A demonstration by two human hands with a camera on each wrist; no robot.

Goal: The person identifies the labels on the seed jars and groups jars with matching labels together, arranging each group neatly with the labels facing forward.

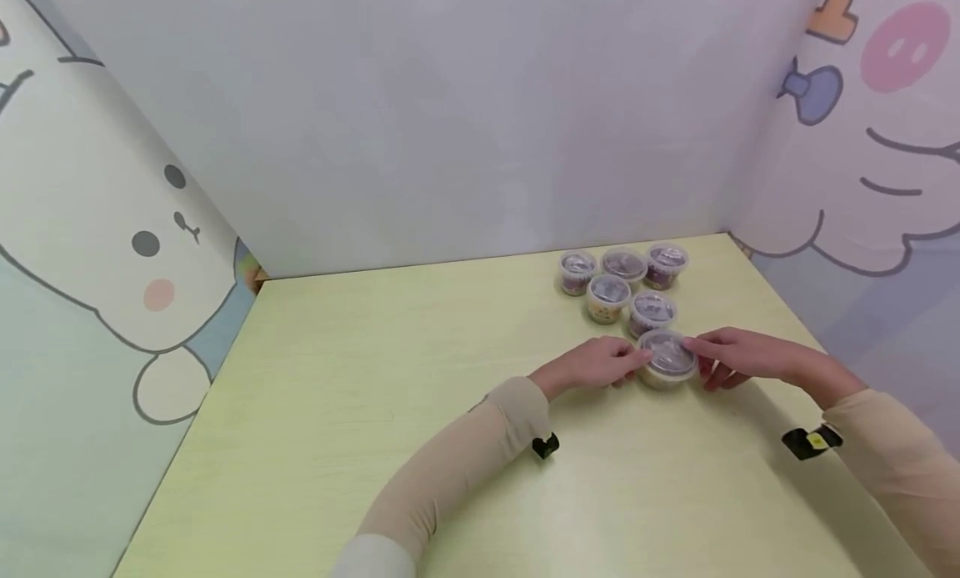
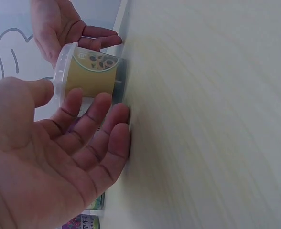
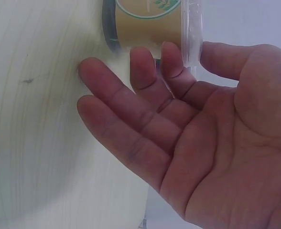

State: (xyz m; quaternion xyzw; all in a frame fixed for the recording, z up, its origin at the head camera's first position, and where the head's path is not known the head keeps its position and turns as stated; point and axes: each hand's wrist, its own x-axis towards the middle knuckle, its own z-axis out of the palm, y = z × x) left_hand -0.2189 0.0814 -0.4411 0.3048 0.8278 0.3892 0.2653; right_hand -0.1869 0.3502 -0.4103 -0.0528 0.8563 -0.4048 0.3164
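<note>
Cup: small clear-lidded plastic cup with yellow label (image 1: 667,359) stands upright on the pale yellow worktop (image 1: 375,411).
Left hand (image 1: 596,363): just left of the cup, fingers (image 2: 90,112) relaxed, tips touching its wall.
Right hand (image 1: 738,354): just right of the cup, fingers (image 3: 147,67) loosely spread, touching; equally near.

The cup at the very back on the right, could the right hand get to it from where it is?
Probably yes. The right hand rests by the front cup, and the back right cup stands uncovered, so reaching over the middle cup looks possible.

Desk (image 1: 337,411): pale yellow-green wood grain, which I see boxed on three sides. Back wall (image 1: 420,119): plain pale grey. Left wall (image 1: 90,253): cartoon rabbit print. Right wall (image 1: 877,119): cartoon pink-nosed animal print. Light: soft, even.
</note>
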